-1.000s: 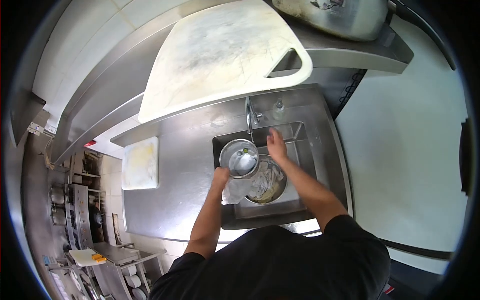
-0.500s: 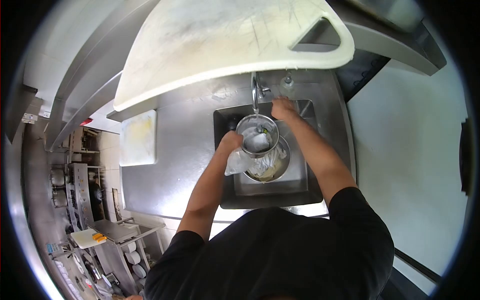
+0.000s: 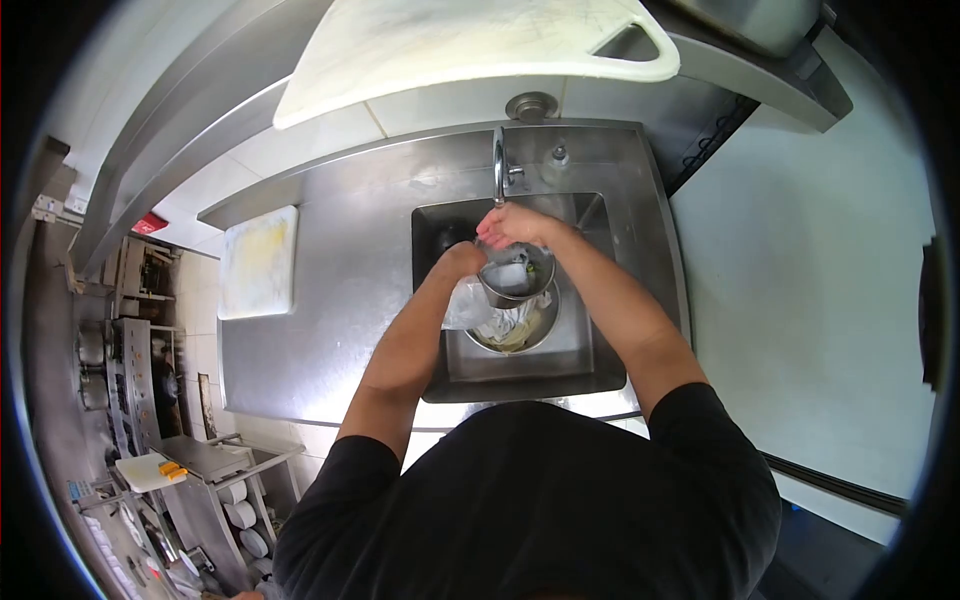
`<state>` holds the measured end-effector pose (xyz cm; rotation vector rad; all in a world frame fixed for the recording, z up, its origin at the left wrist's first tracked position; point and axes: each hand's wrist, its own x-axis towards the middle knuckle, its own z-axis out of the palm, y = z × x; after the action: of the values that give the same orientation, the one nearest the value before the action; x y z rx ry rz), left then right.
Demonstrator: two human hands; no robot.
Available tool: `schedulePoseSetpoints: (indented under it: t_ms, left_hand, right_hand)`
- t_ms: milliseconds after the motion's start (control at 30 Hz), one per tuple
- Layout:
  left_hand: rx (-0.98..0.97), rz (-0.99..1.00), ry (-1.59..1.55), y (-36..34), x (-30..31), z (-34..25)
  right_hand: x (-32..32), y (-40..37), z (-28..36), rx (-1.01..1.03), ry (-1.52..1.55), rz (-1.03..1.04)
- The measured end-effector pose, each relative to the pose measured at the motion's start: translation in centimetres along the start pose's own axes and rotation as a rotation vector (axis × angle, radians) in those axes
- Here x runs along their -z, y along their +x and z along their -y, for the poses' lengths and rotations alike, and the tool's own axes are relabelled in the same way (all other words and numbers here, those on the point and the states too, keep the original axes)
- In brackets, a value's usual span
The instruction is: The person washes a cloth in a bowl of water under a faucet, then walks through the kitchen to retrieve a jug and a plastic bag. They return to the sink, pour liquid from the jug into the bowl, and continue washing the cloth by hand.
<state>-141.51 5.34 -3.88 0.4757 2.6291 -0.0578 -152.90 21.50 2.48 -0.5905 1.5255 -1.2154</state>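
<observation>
My left hand (image 3: pixel 462 261) is closed at the left rim of a round metal pot (image 3: pixel 508 299), which sits tilted over the sink (image 3: pixel 582 345). A clear plastic bag (image 3: pixel 462 308) hangs just below that hand. Inside the pot lie a whitish bundle (image 3: pixel 508 274) and a bit of something green. Palm turned up, my right hand (image 3: pixel 517 226) is under the faucet (image 3: pixel 499 165) with its fingers stretched toward my left hand, over the pot's far rim. Beneath the pot, a wider metal bowl (image 3: pixel 554 318) contains white, cloth-like material (image 3: pixel 512 322).
A clear bottle (image 3: pixel 558 167) stands behind the sink, right of the faucet. On the steel counter (image 3: pixel 350 260) at left lies a white cutting board (image 3: pixel 260 262). A larger board (image 3: pixel 470 45) juts out overhead. A cart (image 3: pixel 215 462) and stove are farther left.
My right hand has moved left from the sink's back edge to below the faucet. My left hand stays at the pot's rim. The view has shifted, showing more of the back wall.
</observation>
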Motion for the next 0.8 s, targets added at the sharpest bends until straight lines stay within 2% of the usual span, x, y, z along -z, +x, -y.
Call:
schedulePoseSetpoints:
  t_ms: [67,167,267,367,467,500,567,667,700,800]
  left_hand:
    - [-0.027,0.051,0.061,-0.9,1.3,-0.4]
    - [0.114,0.037,-0.090,-2.6,1.7,-0.9]
    - [0.199,-0.013,-0.295,-2.4,-1.3,1.1]
    - [0.613,-0.153,-0.636,-7.1,3.2,-0.7]
    - [0.837,-0.300,-0.820,-8.9,2.8,-0.4]
    - [0.781,-0.318,-0.814,-8.0,-0.3,1.4]
    - [0.855,-0.384,-0.873,-9.6,1.2,0.2]
    - [0.960,-0.543,-0.948,-9.7,-0.1,-1.6]
    - [0.994,-0.598,-0.970,-9.5,-0.9,-2.2]
    - [0.948,-0.570,-0.955,-9.3,-0.8,-3.8]
  right_hand:
    - [-0.9,0.4,-0.2,0.056,0.155,-0.010]
    - [-0.7,1.2,-1.2,0.040,-0.076,-0.116]
    - [0.0,1.1,-2.1,0.051,-0.412,-0.175]
    - [0.1,-0.5,-0.9,-0.087,-0.530,-0.296]
    - [-0.5,-2.0,1.1,-0.178,-0.784,-0.246]
    - [-0.9,-2.0,1.0,-0.168,-0.775,-0.303]
    - [-1.8,-1.5,-0.5,-0.146,-0.760,-0.418]
    - [-3.0,-0.9,-2.8,0.036,-0.836,-0.682]
    - [-3.0,-1.4,-1.8,0.014,-0.843,-0.645]
    - [-1.5,-1.6,-0.2,0.038,-0.818,-0.570]
